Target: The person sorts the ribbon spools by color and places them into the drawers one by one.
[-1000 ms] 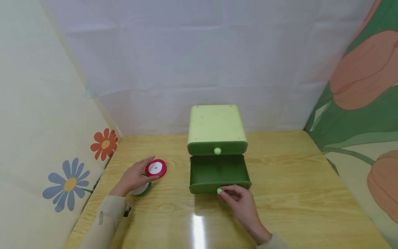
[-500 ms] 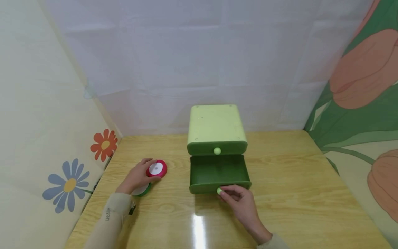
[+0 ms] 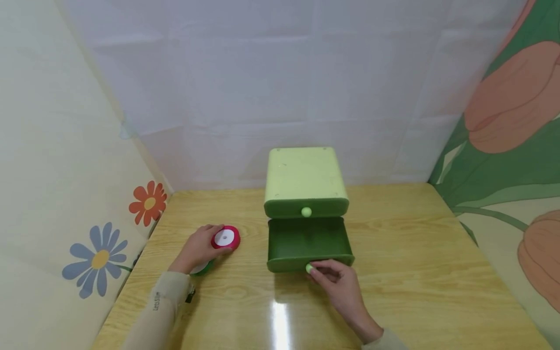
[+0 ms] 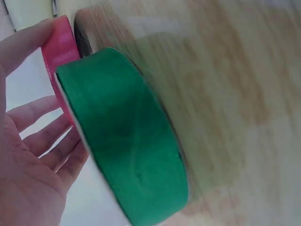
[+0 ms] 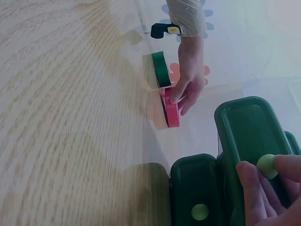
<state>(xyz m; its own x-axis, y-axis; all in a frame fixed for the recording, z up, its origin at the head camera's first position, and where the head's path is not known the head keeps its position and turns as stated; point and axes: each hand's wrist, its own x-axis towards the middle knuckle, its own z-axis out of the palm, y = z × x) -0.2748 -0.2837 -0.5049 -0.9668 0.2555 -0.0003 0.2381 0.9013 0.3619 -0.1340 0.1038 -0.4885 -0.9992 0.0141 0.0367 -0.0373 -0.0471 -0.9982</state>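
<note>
My left hand (image 3: 202,248) holds a pinkish-red ribbon spool (image 3: 226,237) with a white centre between thumb and fingers. Beside it a green ribbon spool (image 4: 124,136) lies on the table, partly covered by this hand in the head view. In the right wrist view the red spool (image 5: 171,107) is close over the tabletop, next to the green one. My right hand (image 3: 341,289) pinches the round light-green knob (image 5: 267,165) of the lower drawer (image 3: 284,264). That drawer is pulled out of the green cabinet (image 3: 306,175), and its visible inside holds nothing.
Above the pulled-out drawer, the upper drawer (image 3: 284,209) is closed. The cabinet stands on a wooden table (image 3: 407,272) near a white backdrop (image 3: 245,97). Panels painted with flowers (image 3: 100,259) flank the table on both sides.
My left hand has closed on the red spool and shifted it slightly to the right. The right hand stays at the knob, and the drawer has not moved.
</note>
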